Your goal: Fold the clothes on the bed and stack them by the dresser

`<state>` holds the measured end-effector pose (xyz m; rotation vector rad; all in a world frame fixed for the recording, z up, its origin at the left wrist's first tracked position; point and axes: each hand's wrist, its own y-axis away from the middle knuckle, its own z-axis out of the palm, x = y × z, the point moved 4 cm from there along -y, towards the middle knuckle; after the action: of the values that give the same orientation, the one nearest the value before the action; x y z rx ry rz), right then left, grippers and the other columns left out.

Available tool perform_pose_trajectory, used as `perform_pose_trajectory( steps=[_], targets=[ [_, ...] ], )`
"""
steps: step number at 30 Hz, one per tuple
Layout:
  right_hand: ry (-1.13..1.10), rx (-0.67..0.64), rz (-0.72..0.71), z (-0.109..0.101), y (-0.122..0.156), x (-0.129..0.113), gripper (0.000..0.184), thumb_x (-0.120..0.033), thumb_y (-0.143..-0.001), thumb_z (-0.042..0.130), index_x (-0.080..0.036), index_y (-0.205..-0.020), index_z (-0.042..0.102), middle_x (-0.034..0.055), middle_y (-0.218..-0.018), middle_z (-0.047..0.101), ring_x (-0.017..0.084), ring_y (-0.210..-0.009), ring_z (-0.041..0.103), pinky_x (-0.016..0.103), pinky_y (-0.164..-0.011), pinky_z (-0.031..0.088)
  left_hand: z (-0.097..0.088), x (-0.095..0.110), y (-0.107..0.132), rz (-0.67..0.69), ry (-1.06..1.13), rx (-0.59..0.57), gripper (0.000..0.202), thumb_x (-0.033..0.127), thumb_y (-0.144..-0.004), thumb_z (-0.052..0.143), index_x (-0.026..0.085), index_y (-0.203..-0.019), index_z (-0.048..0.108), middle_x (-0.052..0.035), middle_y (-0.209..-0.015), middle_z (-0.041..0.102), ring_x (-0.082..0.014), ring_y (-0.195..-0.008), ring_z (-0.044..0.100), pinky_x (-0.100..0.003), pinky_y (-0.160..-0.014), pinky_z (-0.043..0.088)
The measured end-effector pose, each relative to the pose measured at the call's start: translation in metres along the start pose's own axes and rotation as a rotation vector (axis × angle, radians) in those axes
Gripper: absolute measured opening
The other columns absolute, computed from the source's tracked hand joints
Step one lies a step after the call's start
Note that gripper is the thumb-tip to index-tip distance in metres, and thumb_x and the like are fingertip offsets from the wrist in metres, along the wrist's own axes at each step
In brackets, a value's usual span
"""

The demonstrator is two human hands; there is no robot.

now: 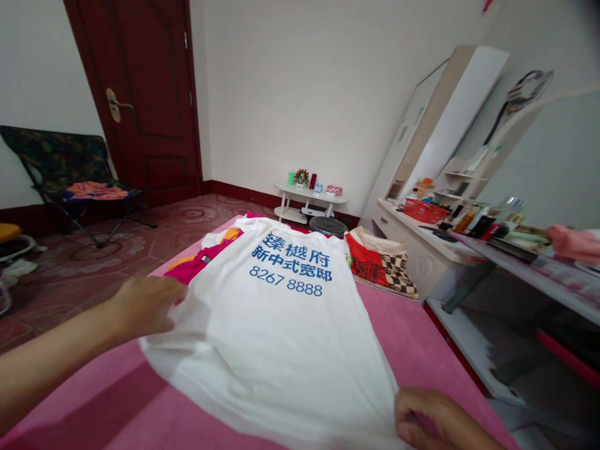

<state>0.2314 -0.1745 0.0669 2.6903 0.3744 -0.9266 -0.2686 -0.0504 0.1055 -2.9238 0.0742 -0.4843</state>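
Most of white shirt (281, 337) lying spread on pink cover (398, 319), print (293, 262) facing up; left hand (150, 305) pinching raised side edge, not yet lying flat; right hand (429, 417) gripping lower corner.

Soft, middling indoor light. Shadow on pink sheet (394, 325) at 8 o'clock. Left fingers (162, 297), same bearing, a bit blurred; shirt (281, 331) print legible. Wide-angle lean: door (145, 94) at 10, cabinet (443, 119) at 2. Extreme 2 o'clock corner dark.
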Motion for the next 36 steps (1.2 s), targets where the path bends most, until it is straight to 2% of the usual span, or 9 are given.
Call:
perform_pose_trajectory(
  steps=[2,4,7,10,13,16,21,28,36],
  targets=[
    [0.017,0.002,-0.01,-0.008,-0.023,-0.003,0.024,-0.039,-0.083,0.053,-0.02,-0.072,0.062,0.0023,-0.069,0.063,0.017,-0.067,0.057,0.024,-0.06,0.042,0.003,0.038,-0.007,0.175,-0.152,-0.041,0.029,0.023,-0.055,0.072,0.02,-0.083,0.068,-0.0101,-0.097,0.067,-0.0345,-0.097,0.06,-0.044,-0.087,0.043],
    [0.027,0.072,-0.069,-0.016,-0.057,-0.011,0.022,-0.036,-0.083,0.051,-0.019,-0.079,0.064,0.0035,-0.074,0.065,0.018,-0.072,0.059,0.026,-0.065,0.044,0.014,0.081,-0.016,0.281,-0.095,-0.077,0.032,0.03,-0.069,0.065,0.021,-0.1,0.068,-0.0117,-0.112,0.064,-0.0323,-0.105,0.059,-0.043,-0.093,0.042],
    [0.006,0.195,-0.167,-0.022,-0.118,-0.022,0.025,-0.035,-0.082,0.052,-0.019,-0.095,0.065,0.008,-0.096,0.068,0.022,-0.089,0.062,0.032,-0.078,0.048,0.055,0.142,-0.027,0.463,0.075,-0.24,0.05,0.039,-0.08,0.057,0.023,-0.127,0.055,-0.0119,-0.132,0.053,-0.0285,-0.117,0.053,-0.039,-0.098,0.041],
    [0.06,0.291,-0.252,-0.016,-0.173,-0.023,0.042,-0.038,-0.082,0.052,-0.018,-0.119,0.058,0.0125,-0.125,0.059,0.025,-0.115,0.054,0.04,-0.098,0.042,0.106,0.17,-0.038,0.513,0.071,-0.262,0.065,0.054,-0.085,0.048,0.026,-0.142,0.037,-0.0117,-0.152,0.028,-0.0326,-0.138,0.027,-0.049,-0.109,0.026],
    [0.208,0.331,-0.231,-0.004,-0.212,-0.01,0.057,-0.044,-0.087,0.045,-0.019,-0.138,0.04,0.0113,-0.145,0.04,0.024,-0.134,0.037,0.045,-0.11,0.029,0.143,0.169,-0.048,0.47,0.018,-0.206,0.065,0.062,-0.089,0.033,0.029,-0.145,0.032,-0.0088,-0.155,0.019,-0.0345,-0.142,0.011,-0.057,-0.111,0.009],
    [0.429,0.338,-0.091,0.0,-0.239,-0.002,0.053,-0.044,-0.091,0.038,-0.019,-0.138,0.041,0.0112,-0.148,0.037,0.025,-0.137,0.031,0.048,-0.109,0.027,0.157,0.162,-0.051,0.474,0.021,-0.174,0.066,0.064,-0.089,0.026,0.03,-0.145,0.03,-0.0072,-0.156,0.018,-0.0334,-0.143,0.008,-0.057,-0.112,0.005],
    [0.588,0.305,0.108,-0.012,-0.281,-0.022,0.041,-0.04,-0.086,0.049,-0.018,-0.118,0.06,0.0142,-0.123,0.06,0.027,-0.111,0.057,0.038,-0.091,0.044,0.155,0.161,-0.05,0.469,0.043,-0.171,0.067,0.065,-0.089,0.025,0.03,-0.146,0.03,-0.0071,-0.156,0.017,-0.0333,-0.143,0.008,-0.058,-0.112,0.005],
    [0.541,0.401,0.069,0.007,-0.308,-0.006,0.053,-0.049,-0.094,0.029,-0.027,-0.142,0.037,0.0058,-0.152,0.028,0.025,-0.14,0.023,0.052,-0.109,0.021,0.157,0.161,-0.051,0.477,0.048,-0.178,0.067,0.065,-0.089,0.026,0.03,-0.146,0.028,-0.0069,-0.156,0.016,-0.0333,-0.143,0.007,-0.058,-0.112,0.004],
    [0.462,0.406,0.046,0.007,-0.306,0.004,0.053,-0.051,-0.094,0.03,-0.028,-0.14,0.04,0.0045,-0.152,0.03,0.024,-0.14,0.022,0.051,-0.11,0.02,0.149,0.16,-0.042,0.479,0.026,-0.238,0.064,0.059,-0.092,0.025,0.026,-0.147,0.027,-0.0082,-0.156,0.013,-0.0314,-0.143,0.005,-0.054,-0.114,0.008]
  ],
)
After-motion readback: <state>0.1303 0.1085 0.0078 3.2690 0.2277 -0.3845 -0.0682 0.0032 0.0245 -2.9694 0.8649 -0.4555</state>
